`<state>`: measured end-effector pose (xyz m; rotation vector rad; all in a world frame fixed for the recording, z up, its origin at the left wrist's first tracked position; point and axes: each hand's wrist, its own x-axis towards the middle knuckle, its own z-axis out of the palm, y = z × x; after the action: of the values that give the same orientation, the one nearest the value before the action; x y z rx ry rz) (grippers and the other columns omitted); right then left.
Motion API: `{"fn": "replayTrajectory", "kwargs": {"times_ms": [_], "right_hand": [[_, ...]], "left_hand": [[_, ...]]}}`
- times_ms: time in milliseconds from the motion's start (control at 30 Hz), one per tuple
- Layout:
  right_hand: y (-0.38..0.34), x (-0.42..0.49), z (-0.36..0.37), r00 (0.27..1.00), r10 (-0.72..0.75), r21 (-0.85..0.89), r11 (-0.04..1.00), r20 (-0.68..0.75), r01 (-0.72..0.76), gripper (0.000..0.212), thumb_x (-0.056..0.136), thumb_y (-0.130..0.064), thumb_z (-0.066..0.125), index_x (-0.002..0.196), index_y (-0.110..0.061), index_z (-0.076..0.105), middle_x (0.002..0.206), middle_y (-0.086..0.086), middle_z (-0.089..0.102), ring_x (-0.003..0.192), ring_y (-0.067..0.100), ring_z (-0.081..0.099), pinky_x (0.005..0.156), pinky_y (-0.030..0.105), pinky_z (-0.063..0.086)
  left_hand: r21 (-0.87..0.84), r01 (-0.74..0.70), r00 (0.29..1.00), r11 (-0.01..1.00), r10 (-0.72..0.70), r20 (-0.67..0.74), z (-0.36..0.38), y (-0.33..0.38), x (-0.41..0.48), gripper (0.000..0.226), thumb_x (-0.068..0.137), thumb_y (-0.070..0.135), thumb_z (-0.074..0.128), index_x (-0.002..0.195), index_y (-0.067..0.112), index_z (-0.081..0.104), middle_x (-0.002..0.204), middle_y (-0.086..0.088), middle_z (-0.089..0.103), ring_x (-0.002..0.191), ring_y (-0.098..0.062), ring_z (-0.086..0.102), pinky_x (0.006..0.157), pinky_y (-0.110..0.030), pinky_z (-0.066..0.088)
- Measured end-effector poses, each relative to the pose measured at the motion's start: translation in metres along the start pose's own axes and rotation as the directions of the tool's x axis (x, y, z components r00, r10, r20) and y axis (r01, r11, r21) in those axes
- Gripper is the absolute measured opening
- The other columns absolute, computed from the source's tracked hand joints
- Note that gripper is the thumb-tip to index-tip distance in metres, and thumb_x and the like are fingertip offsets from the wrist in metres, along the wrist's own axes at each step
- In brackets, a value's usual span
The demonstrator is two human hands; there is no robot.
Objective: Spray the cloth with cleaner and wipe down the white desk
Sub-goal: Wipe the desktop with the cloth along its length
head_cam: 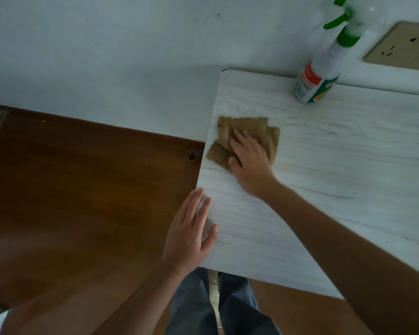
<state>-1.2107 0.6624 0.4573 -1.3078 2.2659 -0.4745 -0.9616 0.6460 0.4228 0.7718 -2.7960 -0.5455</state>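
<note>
Cloth [249,125] of tan, ribbed weave lies folded in rough layers near the left edge of the white desk [336,189], toward its far corner. It looks soft, light and limp, so I judge it will bunch or skid unless pressed flat. A spread palm over its middle suits it better than a pinch. The right hand [250,160] rests on it that way, fingers straight and pressing down, covering its near part. The left hand [190,235] lies flat, fingers straight, on the desk edge at about 7 o'clock from the cloth. The spray bottle [318,78], with a green trigger, stands upright at about 1 o'clock from the cloth, well apart, by the wall.
</note>
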Motion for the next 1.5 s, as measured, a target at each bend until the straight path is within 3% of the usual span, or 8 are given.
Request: {"fn": "replayTrajectory", "kwargs": {"times_ms": [167,300,400,500,633,800,1167,1500], "right_hand": [[-0.003,-0.061,0.016,0.999,-0.038,-0.007,0.999,0.025,0.038,0.062,0.100,-0.045,0.022,0.158,-0.022,0.026,0.167,-0.007,0.013,0.155,0.013,0.001,0.127,0.040,0.003],[0.009,-0.021,-0.003,1.000,-0.022,-0.112,0.993,-0.001,0.022,0.057,0.103,-0.044,0.032,0.157,-0.027,0.027,0.166,-0.005,0.020,0.154,0.019,0.011,0.124,0.041,0.004],[0.021,0.033,-0.028,0.998,-0.046,-0.185,0.982,-0.038,0.039,0.053,0.098,-0.039,0.048,0.149,-0.029,0.043,0.156,-0.001,0.038,0.143,0.028,0.032,0.118,0.047,0.022],[0.030,0.090,-0.047,0.993,-0.112,-0.308,0.946,-0.023,0.100,0.055,0.094,-0.047,0.040,0.144,-0.025,0.049,0.149,0.003,0.046,0.135,0.033,0.042,0.111,0.048,0.032],[0.030,0.145,-0.054,0.995,-0.088,-0.325,0.943,-0.050,0.067,0.067,0.096,-0.050,0.021,0.152,-0.018,0.039,0.157,0.008,0.039,0.143,0.032,0.035,0.120,0.045,0.024],[0.004,0.149,-0.032,0.993,-0.031,-0.343,0.939,-0.118,-0.011,0.057,0.106,-0.037,0.028,0.159,-0.016,0.022,0.166,0.009,0.018,0.154,0.029,0.011,0.125,0.045,0.005],[0.000,0.071,-0.012,0.918,-0.357,-0.350,0.849,0.173,0.396,0.063,0.102,-0.049,0.021,0.157,-0.019,0.028,0.165,0.005,0.025,0.154,0.025,0.015,0.125,0.043,0.005],[0.016,0.171,-0.045,0.985,-0.170,-0.366,0.918,-0.020,0.151,0.066,0.099,-0.045,0.021,0.157,-0.016,0.028,0.166,0.009,0.021,0.153,0.028,0.016,0.123,0.043,0.008]], "left_hand": [[-0.023,0.010,0.999,1.000,-0.010,-0.030,0.003,0.001,-0.002,0.066,0.103,0.039,0.054,0.155,0.002,0.038,0.165,-0.015,0.035,0.156,-0.028,0.030,0.124,-0.044,0.035],[-0.033,0.027,1.000,0.999,-0.027,-0.006,0.003,0.000,-0.003,0.063,0.103,0.041,0.053,0.153,0.004,0.043,0.166,-0.012,0.034,0.157,-0.025,0.027,0.125,-0.042,0.034],[-0.027,0.034,0.999,0.999,-0.034,-0.004,0.002,0.000,-0.002,0.063,0.103,0.041,0.054,0.153,0.004,0.045,0.166,-0.011,0.034,0.157,-0.024,0.026,0.125,-0.038,0.032],[-0.030,0.030,1.000,0.999,-0.030,-0.006,0.002,-0.001,-0.002,0.063,0.103,0.041,0.054,0.153,0.004,0.045,0.166,-0.011,0.034,0.158,-0.023,0.025,0.126,-0.035,0.029],[-0.062,0.019,0.999,0.998,-0.021,-0.025,0.005,-0.002,-0.003,0.063,0.103,0.039,0.056,0.153,0.003,0.045,0.166,-0.012,0.035,0.157,-0.025,0.027,0.124,-0.039,0.034],[-0.062,0.016,1.000,0.998,-0.018,-0.025,0.005,-0.002,-0.003,0.063,0.104,0.040,0.053,0.154,0.003,0.043,0.166,-0.013,0.034,0.157,-0.026,0.028,0.124,-0.041,0.034],[-0.044,0.022,1.000,0.999,-0.023,-0.007,0.002,0.001,-0.003,0.063,0.103,0.038,0.054,0.154,0.003,0.042,0.167,-0.012,0.032,0.158,-0.024,0.026,0.123,-0.041,0.036],[-0.080,0.010,0.999,0.997,-0.013,-0.034,0.006,-0.003,-0.003,0.065,0.104,0.040,0.055,0.155,0.005,0.039,0.167,-0.012,0.032,0.157,-0.026,0.028,0.121,-0.043,0.040]]}}
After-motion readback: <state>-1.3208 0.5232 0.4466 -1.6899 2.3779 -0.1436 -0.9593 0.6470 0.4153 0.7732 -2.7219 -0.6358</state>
